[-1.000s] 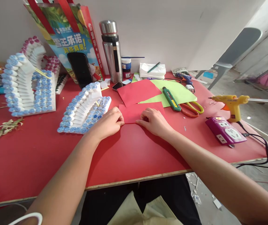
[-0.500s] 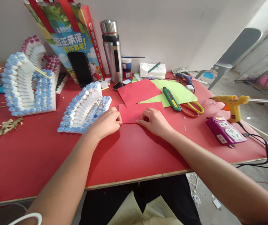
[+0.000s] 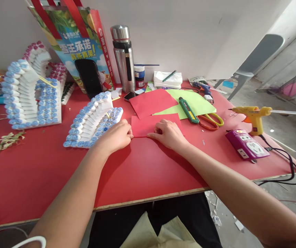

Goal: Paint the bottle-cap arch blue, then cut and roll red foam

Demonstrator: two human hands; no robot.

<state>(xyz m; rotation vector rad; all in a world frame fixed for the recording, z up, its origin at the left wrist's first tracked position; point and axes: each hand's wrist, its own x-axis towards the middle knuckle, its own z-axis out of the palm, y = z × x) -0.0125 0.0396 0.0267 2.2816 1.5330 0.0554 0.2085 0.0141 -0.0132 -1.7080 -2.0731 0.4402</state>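
Observation:
A sheet of red paper [image 3: 144, 124] lies on the red table, its long near edge toward me. My left hand [image 3: 119, 135] is closed at the sheet's near left corner, thumb and curled fingers together on the edge. Along the same edge, further right, my right hand [image 3: 168, 133] presses down with its thumb stretched left and its fingers curled in. Just beyond sits another red sheet [image 3: 153, 101], overlapping light green paper [image 3: 197, 100]. A white staircase-like model edged with blue rosettes [image 3: 92, 122] stands close to my left hand.
Right of the papers are a green utility knife [image 3: 188, 111], scissors [image 3: 210, 122], a yellow glue gun [image 3: 254, 115] and a purple power socket [image 3: 247, 144]. Behind stand a steel thermos [image 3: 124, 58], a phone [image 3: 89, 77] and a printed bag [image 3: 72, 41]. A larger blue-edged model [image 3: 31, 94] is left.
The view has shifted slightly. Both hands remain on the red sheet's near edge; the left fingertips have edged a little left, and the sheet looks almost unmoved.

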